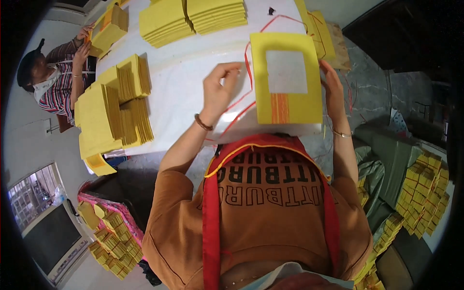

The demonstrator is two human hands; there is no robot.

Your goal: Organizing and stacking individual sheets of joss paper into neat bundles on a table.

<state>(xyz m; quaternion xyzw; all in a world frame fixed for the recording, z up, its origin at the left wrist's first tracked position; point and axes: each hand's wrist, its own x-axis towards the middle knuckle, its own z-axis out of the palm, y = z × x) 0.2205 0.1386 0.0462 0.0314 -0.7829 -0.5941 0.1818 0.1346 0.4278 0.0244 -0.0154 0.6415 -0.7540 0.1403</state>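
Note:
A yellow paper stack, with a pale square and orange-red stripes on its top sheet, is at the front right of the table. My right hand lies along its right edge, fingers against the side and partly hidden. Left of the stack, my left hand is raised with its fingers curved and the thumb apart, and I see nothing in it. Between that hand and the stack runs a red string, which also loops past the far edge of the stack. Another length of it slants toward the table's front edge.
Yellow paper stacks stand on the left of the white table, with more stacks at the far side. A co-worker handles a yellow bundle at the far left. Tied yellow bundles are piled at right; other bundles lie lower left.

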